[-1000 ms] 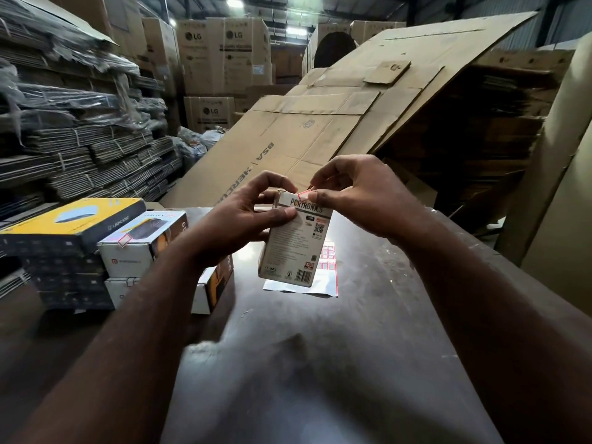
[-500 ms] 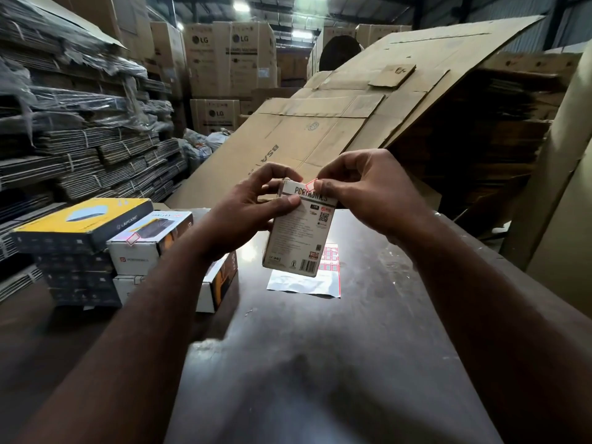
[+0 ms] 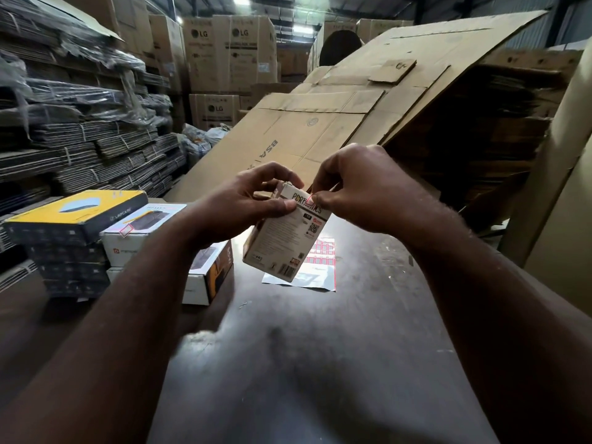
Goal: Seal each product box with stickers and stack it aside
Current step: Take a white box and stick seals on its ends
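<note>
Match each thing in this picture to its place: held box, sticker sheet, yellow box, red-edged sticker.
Things: 1 held box; 2 sticker sheet; 3 yellow box; 4 red-edged sticker.
Places: a atop the dark stack, far left; b pinched by the right hand at the box top; c flat on the table; d gripped by the left hand, off the table.
Pairs: 1-d; 2-c; 3-a; 4-b.

A warehouse is shown. Tall cartons [image 3: 229,52] marked LG are stacked far beyond the fingers [image 3: 278,206]. Strapped bundles of flattened cardboard [image 3: 80,149], partly wrapped in plastic film, are piled to their left. A large flattened carton [image 3: 336,123] is leaned just behind them, and ceiling lights [image 3: 240,0] are hung high above.
</note>
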`<action>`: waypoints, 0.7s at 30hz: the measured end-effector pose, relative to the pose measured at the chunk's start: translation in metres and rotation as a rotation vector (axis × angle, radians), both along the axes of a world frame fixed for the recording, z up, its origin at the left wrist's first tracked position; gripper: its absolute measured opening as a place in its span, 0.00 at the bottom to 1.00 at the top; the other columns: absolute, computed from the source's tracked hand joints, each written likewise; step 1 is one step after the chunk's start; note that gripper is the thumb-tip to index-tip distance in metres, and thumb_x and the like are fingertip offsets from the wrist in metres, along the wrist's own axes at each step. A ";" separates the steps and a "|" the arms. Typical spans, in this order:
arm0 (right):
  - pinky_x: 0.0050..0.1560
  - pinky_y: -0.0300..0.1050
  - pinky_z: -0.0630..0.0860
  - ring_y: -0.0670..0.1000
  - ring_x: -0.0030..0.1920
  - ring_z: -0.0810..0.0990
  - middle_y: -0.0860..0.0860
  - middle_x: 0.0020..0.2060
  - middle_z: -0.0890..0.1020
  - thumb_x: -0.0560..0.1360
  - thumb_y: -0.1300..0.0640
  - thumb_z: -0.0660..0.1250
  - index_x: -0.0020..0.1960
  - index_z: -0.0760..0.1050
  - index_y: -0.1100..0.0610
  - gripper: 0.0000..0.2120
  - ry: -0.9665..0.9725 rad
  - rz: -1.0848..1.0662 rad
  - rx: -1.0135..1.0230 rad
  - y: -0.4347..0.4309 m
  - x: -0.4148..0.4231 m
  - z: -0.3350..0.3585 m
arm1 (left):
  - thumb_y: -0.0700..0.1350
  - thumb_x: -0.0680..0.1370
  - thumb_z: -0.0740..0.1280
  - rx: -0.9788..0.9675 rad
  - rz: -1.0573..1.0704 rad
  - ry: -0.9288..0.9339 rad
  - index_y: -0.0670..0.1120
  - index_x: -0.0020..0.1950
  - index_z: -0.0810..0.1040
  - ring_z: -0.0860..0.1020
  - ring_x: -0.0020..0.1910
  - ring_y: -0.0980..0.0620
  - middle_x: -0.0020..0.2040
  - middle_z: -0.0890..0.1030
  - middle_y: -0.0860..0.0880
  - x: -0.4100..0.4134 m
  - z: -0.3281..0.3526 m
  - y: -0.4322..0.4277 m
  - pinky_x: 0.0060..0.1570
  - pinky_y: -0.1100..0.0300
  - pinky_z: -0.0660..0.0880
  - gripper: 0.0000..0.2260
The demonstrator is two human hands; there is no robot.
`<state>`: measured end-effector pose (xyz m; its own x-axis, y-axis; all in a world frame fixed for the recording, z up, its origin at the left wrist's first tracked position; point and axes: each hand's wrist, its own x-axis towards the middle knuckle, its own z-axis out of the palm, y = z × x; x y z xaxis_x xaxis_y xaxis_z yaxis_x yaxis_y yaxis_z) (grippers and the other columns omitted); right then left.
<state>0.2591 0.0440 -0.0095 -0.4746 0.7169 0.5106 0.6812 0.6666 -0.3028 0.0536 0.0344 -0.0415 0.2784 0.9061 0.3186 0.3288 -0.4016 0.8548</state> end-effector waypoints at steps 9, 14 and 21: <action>0.35 0.31 0.74 0.42 0.41 0.80 0.47 0.41 0.83 0.75 0.58 0.72 0.46 0.84 0.56 0.02 -0.035 -0.024 0.059 0.002 -0.001 -0.004 | 0.46 0.72 0.71 -0.025 -0.006 0.017 0.48 0.59 0.77 0.82 0.55 0.46 0.54 0.79 0.45 0.003 -0.002 0.001 0.52 0.48 0.80 0.16; 0.34 0.29 0.72 0.41 0.39 0.79 0.47 0.41 0.82 0.76 0.58 0.72 0.46 0.84 0.56 0.03 -0.027 -0.031 0.081 0.000 -0.001 -0.004 | 0.39 0.77 0.70 0.003 0.002 0.011 0.46 0.60 0.77 0.81 0.54 0.50 0.54 0.80 0.48 0.002 -0.002 0.002 0.46 0.59 0.80 0.12; 0.36 0.32 0.76 0.41 0.40 0.80 0.48 0.41 0.83 0.75 0.55 0.73 0.47 0.84 0.56 0.04 -0.026 -0.025 0.081 -0.002 -0.001 -0.004 | 0.39 0.77 0.71 0.018 0.006 0.006 0.44 0.61 0.77 0.81 0.54 0.49 0.54 0.80 0.47 0.001 -0.003 0.002 0.45 0.59 0.80 0.13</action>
